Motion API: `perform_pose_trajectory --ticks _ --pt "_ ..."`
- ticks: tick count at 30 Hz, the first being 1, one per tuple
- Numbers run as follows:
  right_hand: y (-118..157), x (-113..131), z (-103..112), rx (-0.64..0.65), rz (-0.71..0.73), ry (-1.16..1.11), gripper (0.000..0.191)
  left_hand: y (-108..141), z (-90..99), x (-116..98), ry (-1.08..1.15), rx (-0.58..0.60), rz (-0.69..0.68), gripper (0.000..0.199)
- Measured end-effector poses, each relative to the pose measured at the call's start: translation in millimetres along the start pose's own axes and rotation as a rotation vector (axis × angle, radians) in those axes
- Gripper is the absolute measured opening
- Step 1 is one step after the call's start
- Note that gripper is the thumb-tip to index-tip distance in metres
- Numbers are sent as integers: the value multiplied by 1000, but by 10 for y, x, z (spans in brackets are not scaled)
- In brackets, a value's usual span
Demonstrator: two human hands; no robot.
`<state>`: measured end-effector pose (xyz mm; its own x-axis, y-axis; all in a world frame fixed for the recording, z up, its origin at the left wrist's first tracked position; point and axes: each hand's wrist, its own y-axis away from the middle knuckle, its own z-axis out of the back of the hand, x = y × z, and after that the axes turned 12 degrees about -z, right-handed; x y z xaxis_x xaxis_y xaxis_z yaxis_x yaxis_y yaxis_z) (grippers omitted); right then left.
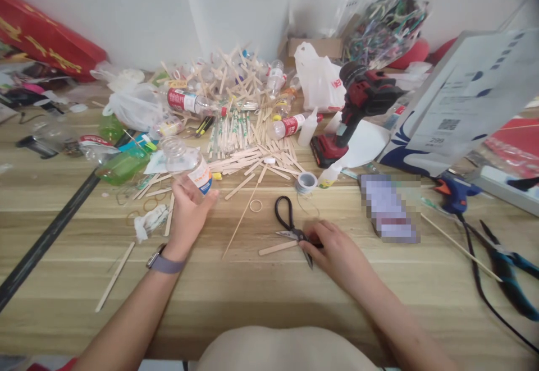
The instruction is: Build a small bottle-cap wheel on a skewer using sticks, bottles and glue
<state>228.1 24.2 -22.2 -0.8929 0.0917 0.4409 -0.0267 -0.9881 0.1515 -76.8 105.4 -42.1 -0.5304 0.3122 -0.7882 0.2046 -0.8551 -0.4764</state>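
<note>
My left hand is wrapped round a clear plastic bottle with an orange and blue label. The bottle has no cap and leans to the left. Over a pair of black-handled scissors lying on the table, my right hand has its fingers curled, covering one handle; the blades are spread apart. A flat wooden craft stick lies against the scissors, its right end by my right thumb. Whether the thumb pinches the stick is hard to see. A small pale ring and a thin skewer lie between the hands.
Behind are piled craft sticks and bottles. A cordless drill, a roll of tape and a phone stand or lie to the right. Pliers and a glue gun lie far right.
</note>
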Motion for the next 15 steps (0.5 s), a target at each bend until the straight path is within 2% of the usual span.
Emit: perform_pose_trajectory --ticks 4,15 --pt "-61 16 16 45 -13 -22 10 8 -1 -30 130 -11 6 62" --pt "-107 -9 136 166 -52 -156 14 70 47 -99 52 -38 -105 73"
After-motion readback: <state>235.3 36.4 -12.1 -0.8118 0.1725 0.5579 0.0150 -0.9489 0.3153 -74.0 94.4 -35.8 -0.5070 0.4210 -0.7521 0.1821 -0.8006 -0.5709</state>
